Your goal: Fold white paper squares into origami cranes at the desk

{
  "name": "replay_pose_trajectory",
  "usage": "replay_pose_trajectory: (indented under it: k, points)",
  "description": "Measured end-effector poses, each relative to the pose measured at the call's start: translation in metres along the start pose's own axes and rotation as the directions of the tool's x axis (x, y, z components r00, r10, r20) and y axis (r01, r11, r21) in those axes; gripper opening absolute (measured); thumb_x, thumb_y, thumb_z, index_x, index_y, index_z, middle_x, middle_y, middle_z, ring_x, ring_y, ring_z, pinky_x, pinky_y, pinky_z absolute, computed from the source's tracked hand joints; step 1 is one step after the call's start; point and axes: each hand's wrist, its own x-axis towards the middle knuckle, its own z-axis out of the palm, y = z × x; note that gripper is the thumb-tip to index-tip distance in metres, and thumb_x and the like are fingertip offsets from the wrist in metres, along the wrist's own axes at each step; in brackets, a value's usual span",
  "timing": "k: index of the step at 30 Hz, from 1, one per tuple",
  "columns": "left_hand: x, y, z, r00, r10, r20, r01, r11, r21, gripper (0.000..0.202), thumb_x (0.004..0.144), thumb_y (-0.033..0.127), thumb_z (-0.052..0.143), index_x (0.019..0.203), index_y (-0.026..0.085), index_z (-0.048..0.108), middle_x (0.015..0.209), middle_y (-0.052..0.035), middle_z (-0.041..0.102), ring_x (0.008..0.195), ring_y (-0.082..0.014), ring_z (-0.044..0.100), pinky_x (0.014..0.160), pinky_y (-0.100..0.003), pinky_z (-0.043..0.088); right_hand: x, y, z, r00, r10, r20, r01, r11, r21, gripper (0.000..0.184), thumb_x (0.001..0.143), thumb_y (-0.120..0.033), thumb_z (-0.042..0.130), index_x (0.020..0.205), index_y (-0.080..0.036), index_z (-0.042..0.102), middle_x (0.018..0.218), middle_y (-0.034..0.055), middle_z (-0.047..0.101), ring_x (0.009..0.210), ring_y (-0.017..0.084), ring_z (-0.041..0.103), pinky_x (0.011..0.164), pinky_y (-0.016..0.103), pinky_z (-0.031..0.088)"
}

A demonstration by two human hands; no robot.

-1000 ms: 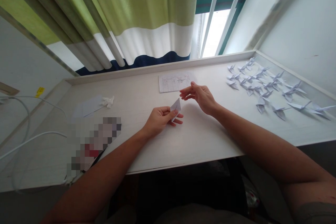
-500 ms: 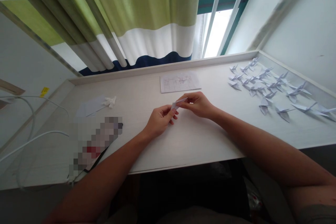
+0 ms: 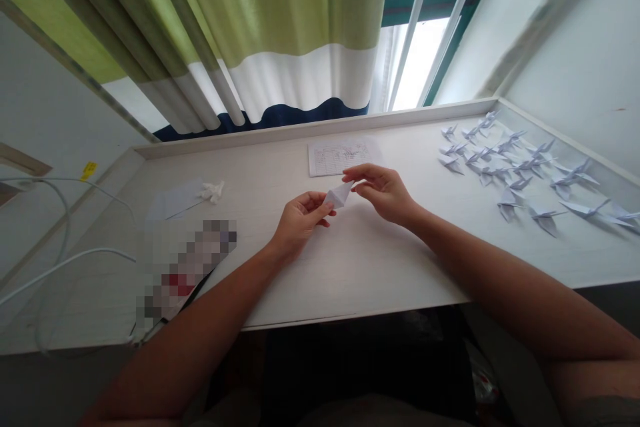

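Observation:
A small piece of folded white paper point(image 3: 339, 196), shaped like a diamond, is above the middle of the desk. My left hand point(image 3: 301, 217) pinches its lower left part between thumb and fingers. At the paper's upper right point, my right hand point(image 3: 383, 190) has its index finger and thumb on either side of the tip, a little apart. The fine folds are too small to make out. Just behind the hands, a white sheet with a printed grid and handwriting point(image 3: 330, 159) lies flat, its near right corner hidden by my right hand.
Several folded paper cranes point(image 3: 520, 163) cover the right side of the white desk point(image 3: 400, 273). Left are paper sheets point(image 3: 173, 201), a crumpled white scrap point(image 3: 212, 191), a pixelated flat object point(image 3: 190, 273) and white cables point(image 3: 65, 267). A low rim point(image 3: 270, 131) runs along the back below the curtain point(image 3: 280, 7).
The folded paper has turned to show a broader diamond face. My right hand's fingers have spread and shifted slightly right. My left hand still pinches the paper. The whole view has shifted slightly.

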Motion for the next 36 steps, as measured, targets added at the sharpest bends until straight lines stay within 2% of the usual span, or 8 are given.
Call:
replay_pose_trajectory:
  k: [3,6,9,13,17,24,30,36]
  points:
    - [0.000,0.001,0.001,0.999,-0.014,-0.045,0.013,1.000,-0.016,0.033,0.072,0.039,0.093,0.086,0.017,0.072,0.087,-0.0031,0.075,0.081,-0.0171,0.072,0.068,-0.027,0.054,-0.002,-0.006,0.002,0.984,-0.133,-0.117,0.109,0.975,-0.194,0.015,0.090,-0.021,0.069,0.103,-0.023,0.076,0.093,0.0035,0.073,0.087,0.019,0.068,0.082,0.038,0.058]
    - [-0.001,0.002,0.002,0.999,-0.020,-0.036,0.018,0.999,-0.042,0.034,0.072,0.039,0.093,0.082,0.018,0.069,0.087,-0.0024,0.075,0.083,-0.0184,0.074,0.070,-0.028,0.055,-0.005,-0.011,0.007,0.975,-0.222,-0.005,0.208,0.922,-0.327,0.011,0.093,-0.030,0.074,0.101,-0.022,0.076,0.089,0.0034,0.068,0.082,0.019,0.064,0.077,0.037,0.057]
    - [-0.001,0.003,0.003,1.000,-0.004,-0.008,0.003,0.999,-0.040,0.034,0.076,0.042,0.091,0.080,0.018,0.068,0.087,-0.0030,0.075,0.084,-0.0187,0.074,0.071,-0.029,0.057,-0.007,-0.011,0.013,0.981,-0.174,0.087,0.193,0.920,-0.340,0.020,0.095,-0.038,0.076,0.109,-0.023,0.077,0.095,0.0052,0.069,0.085,0.020,0.066,0.076,0.037,0.057]
    - [-0.001,0.001,0.003,1.000,0.015,0.008,-0.015,0.999,-0.034,0.036,0.076,0.047,0.092,0.081,0.018,0.071,0.088,-0.0034,0.076,0.085,-0.0185,0.073,0.074,-0.030,0.058,-0.008,-0.007,0.014,0.985,-0.126,0.115,0.157,0.932,-0.326,0.024,0.097,-0.041,0.076,0.114,-0.024,0.077,0.096,0.0051,0.069,0.086,0.020,0.067,0.076,0.037,0.059]
    - [0.002,-0.003,0.001,0.999,0.017,-0.029,-0.018,0.999,-0.033,0.035,0.072,0.047,0.095,0.079,0.019,0.076,0.086,-0.0026,0.076,0.084,-0.0158,0.068,0.077,-0.029,0.057,-0.009,-0.002,0.012,0.960,-0.245,0.133,0.278,0.891,-0.360,0.026,0.102,-0.036,0.071,0.126,-0.028,0.076,0.102,0.0057,0.068,0.090,0.020,0.066,0.078,0.038,0.059]
    - [0.005,-0.007,-0.001,0.994,0.067,-0.088,-0.068,0.998,-0.014,0.032,0.071,0.048,0.095,0.075,0.020,0.080,0.076,0.0001,0.070,0.069,-0.0111,0.056,0.065,-0.026,0.047,-0.008,0.002,0.012,0.923,-0.340,0.182,0.386,0.825,-0.413,0.021,0.102,-0.027,0.070,0.120,-0.032,0.079,0.097,0.0046,0.065,0.091,0.022,0.063,0.079,0.039,0.056]
    - [0.003,-0.005,-0.001,0.993,0.071,-0.092,-0.070,0.997,0.009,0.033,0.074,0.045,0.094,0.075,0.019,0.075,0.069,0.0008,0.067,0.061,-0.0096,0.051,0.061,-0.026,0.041,-0.009,-0.009,0.011,0.948,-0.260,0.184,0.313,0.871,-0.379,0.010,0.100,-0.030,0.069,0.101,-0.027,0.078,0.098,0.0062,0.069,0.093,0.023,0.065,0.083,0.043,0.056]
    - [0.003,-0.005,-0.001,0.999,0.016,-0.044,-0.016,1.000,-0.015,0.035,0.071,0.044,0.095,0.078,0.017,0.074,0.063,0.0011,0.065,0.058,-0.0100,0.055,0.059,-0.026,0.042,-0.008,-0.010,0.017,0.992,0.016,0.129,0.014,0.974,-0.228,0.024,0.095,-0.044,0.074,0.085,-0.021,0.072,0.088,0.0054,0.077,0.082,0.020,0.070,0.078,0.040,0.060]
